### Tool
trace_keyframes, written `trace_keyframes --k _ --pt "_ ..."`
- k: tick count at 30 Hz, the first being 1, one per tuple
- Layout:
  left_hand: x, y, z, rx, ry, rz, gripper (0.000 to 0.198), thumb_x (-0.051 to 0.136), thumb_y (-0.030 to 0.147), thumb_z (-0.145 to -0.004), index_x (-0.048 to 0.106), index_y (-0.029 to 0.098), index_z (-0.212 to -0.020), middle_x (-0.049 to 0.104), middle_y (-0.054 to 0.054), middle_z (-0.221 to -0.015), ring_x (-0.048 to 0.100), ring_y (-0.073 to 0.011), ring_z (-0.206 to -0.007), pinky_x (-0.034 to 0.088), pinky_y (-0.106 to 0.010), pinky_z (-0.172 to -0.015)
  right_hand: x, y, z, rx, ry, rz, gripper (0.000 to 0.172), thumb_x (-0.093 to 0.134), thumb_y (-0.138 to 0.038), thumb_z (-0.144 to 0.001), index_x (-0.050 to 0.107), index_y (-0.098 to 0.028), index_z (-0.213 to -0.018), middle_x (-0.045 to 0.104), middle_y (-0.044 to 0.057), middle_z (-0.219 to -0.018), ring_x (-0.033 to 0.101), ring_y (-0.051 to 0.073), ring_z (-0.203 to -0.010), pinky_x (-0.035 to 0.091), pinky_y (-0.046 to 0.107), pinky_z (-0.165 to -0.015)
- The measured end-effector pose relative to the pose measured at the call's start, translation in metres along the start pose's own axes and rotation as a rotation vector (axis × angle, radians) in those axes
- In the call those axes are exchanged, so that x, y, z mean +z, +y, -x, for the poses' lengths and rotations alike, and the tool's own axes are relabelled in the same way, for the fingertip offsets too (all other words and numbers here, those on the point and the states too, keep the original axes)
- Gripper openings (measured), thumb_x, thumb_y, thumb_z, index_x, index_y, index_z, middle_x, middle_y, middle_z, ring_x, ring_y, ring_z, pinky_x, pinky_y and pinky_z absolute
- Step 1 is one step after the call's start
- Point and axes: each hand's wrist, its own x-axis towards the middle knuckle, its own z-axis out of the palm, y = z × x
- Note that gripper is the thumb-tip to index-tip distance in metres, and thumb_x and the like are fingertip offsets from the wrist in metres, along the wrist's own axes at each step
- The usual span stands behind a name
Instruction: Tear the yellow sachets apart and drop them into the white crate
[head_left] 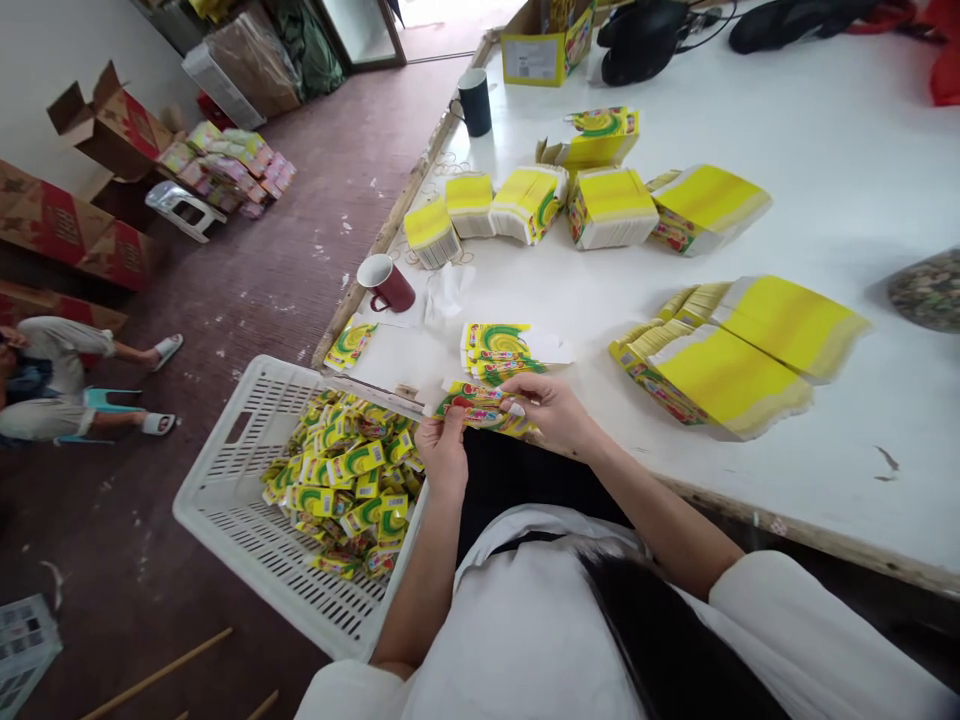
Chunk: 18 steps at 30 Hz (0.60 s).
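Observation:
A small yellow, red and green carton [474, 400] is held at the table's front edge, its near side partly hidden. My left hand [444, 450] grips its left end with the thumb on top. At its right part, my right hand [546, 408] pinches with fingers bent. Just behind the hands lies a small stack of flat cartons [496, 345] on the white table [787, 180]. Below and left of my left hand, a white plastic basket [225, 480] holds a heap of small yellow-green cartons [352, 485].
A red mug [387, 284] and a dark cup [475, 102] stand near the table's left edge. Bundles of flat yellow cartons [615, 205] lie farther back, with larger ones [739, 360] at the right. Someone's legs [67, 375] show at far left.

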Motion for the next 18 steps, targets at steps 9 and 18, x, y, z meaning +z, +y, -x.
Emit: trace_keyframes --k 9,18 --pt "-0.020 0.034 -0.014 0.127 -0.545 -0.611 0.092 0.092 0.054 -0.057 0.052 0.022 -0.133 0.062 -0.014 -0.136 0.058 -0.0347 -0.130 0.047 -0.045 -0.107 -0.014 -0.023 0.003 -0.590 -0.172 0.746 0.024 0.059 -0.015 -0.095 0.076 -0.031 -0.097 0.075 0.001 -0.095 0.060 0.021 -0.099 0.035 0.046 -0.111" --pt "0.000 0.013 0.013 0.185 -0.508 -0.894 0.076 0.081 0.041 -0.072 0.040 0.022 -0.134 0.069 -0.011 -0.115 0.069 -0.0282 -0.104 0.056 -0.038 -0.085 0.015 -0.006 0.009 0.213 0.009 -0.355 0.064 0.069 -0.053 -0.084 0.053 -0.022 -0.137 0.066 0.013 -0.131 0.063 0.032 -0.120 0.052 0.048 -0.102"
